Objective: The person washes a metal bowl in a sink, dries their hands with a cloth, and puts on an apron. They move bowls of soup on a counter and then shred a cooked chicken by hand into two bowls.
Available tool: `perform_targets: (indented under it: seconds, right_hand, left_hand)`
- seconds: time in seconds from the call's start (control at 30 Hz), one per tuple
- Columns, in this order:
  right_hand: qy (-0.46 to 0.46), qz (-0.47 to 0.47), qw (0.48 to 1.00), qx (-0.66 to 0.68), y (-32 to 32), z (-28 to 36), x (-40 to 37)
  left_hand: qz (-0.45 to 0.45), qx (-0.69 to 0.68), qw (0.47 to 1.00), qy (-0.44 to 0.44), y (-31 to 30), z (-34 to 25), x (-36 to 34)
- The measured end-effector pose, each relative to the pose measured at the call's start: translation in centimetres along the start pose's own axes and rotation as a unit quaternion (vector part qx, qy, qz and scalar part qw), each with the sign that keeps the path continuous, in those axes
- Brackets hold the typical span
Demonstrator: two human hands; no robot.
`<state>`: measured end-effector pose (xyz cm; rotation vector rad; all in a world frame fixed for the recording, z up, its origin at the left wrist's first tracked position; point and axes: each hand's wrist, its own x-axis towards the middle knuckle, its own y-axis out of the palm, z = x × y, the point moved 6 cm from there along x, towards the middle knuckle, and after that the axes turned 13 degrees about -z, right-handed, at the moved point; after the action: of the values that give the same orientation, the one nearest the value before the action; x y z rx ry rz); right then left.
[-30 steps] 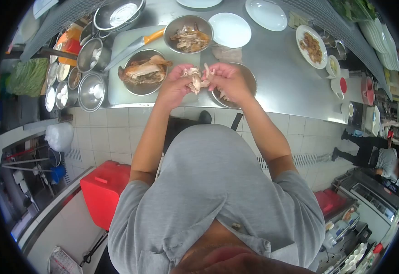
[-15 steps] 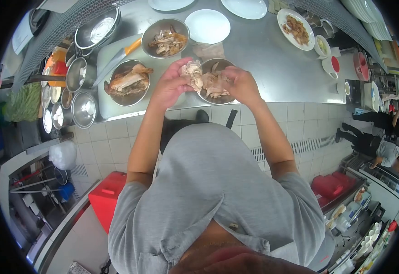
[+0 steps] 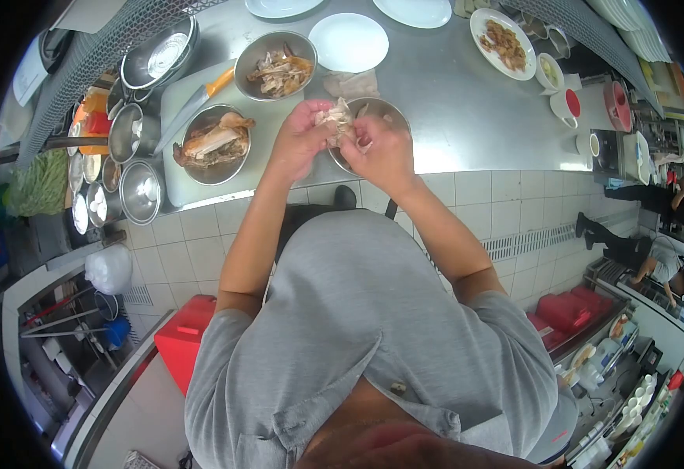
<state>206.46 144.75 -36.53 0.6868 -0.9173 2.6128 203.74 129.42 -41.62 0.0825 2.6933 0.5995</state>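
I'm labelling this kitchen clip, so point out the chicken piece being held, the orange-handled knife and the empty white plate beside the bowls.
cooked chicken piece point(image 3: 335, 119), head view, on the pale meat.
orange-handled knife point(image 3: 192, 107), head view, on the blade below the handle.
empty white plate point(image 3: 350, 42), head view, on its bare middle.

The left hand and right hand meet on a piece of meat over a bowl at the front edge of the surface. To their right the steel lies bare, an open passage as far as the cups and a plate of food. To the left a second bowl sits near, with a knife slanted behind it. Straight ahead the way is blocked by a third bowl, a cloth and a white plate. Pots crowd the left end.
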Motion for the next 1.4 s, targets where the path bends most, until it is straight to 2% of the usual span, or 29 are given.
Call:
perform_targets:
  seconds: [0.1, 0.3, 0.4, 0.5, 0.6, 0.73, 0.8, 0.9, 1.0, 1.1, 1.2, 1.3, 1.37, 1.4]
  right_hand:
    - [-0.031, -0.010, 0.999, 0.001, 0.2, -0.2, -0.1]
    - [0.036, -0.006, 0.998, 0.041, -0.3, -0.7, -0.1]
    - [0.213, 0.088, 0.961, 0.155, 0.3, -2.9, -0.6]
    - [0.235, 0.128, 0.947, 0.180, 0.0, -3.0, -0.5]
    - [0.207, 0.077, 0.953, 0.206, -0.5, -2.2, -0.5]
    - [0.198, 0.074, 0.953, 0.216, -0.4, -3.1, -0.9]
    - [0.222, 0.086, 0.942, 0.239, -0.1, -4.0, -1.1]
    - [0.321, 0.114, 0.895, 0.288, -0.3, -4.7, -1.3]
    - [0.366, 0.113, 0.864, 0.327, -0.3, -6.0, -1.7]
    - [0.360, 0.128, 0.847, 0.369, -0.1, -7.0, -2.0]
    - [0.377, 0.136, 0.804, 0.439, -0.1, -7.3, -2.3]
    - [0.361, 0.110, 0.876, 0.301, -1.0, -7.7, -2.4]
    - [0.194, 0.084, 0.963, 0.165, -1.5, -8.2, -1.9]
    - [0.105, 0.070, 0.988, 0.092, -1.9, -7.2, -1.3]
  left_hand:
    - [-0.002, -0.012, 1.000, 0.004, 0.0, 0.3, 0.0]
    - [0.001, 0.005, 1.000, -0.009, -0.3, 0.7, 0.2]
    - [0.000, -0.004, 1.000, -0.010, -0.4, 0.9, 0.4]
    - [-0.008, 0.027, 1.000, -0.003, -0.7, 1.3, 0.5]
    - [-0.015, 0.074, 0.997, 0.013, -1.0, 1.8, 0.8]
    - [-0.004, 0.084, 0.996, 0.026, -0.6, 2.1, 0.8]
    - [-0.004, 0.096, 0.994, 0.053, -0.2, 1.9, 0.8]
    - [-0.018, 0.163, 0.981, 0.101, 0.1, 1.8, 1.1]
    - [-0.017, 0.214, 0.965, 0.152, 0.0, 2.7, 2.0]
    - [-0.026, 0.274, 0.948, 0.161, 0.4, 3.2, 2.4]
    - [-0.058, 0.345, 0.912, 0.214, 0.0, 3.2, 3.2]
    - [-0.060, 0.280, 0.946, 0.152, -0.8, 3.5, 3.7]
    - [-0.046, 0.259, 0.955, 0.134, -0.5, 3.4, 3.4]
    - [-0.040, 0.249, 0.960, 0.126, -0.3, 3.2, 3.2]
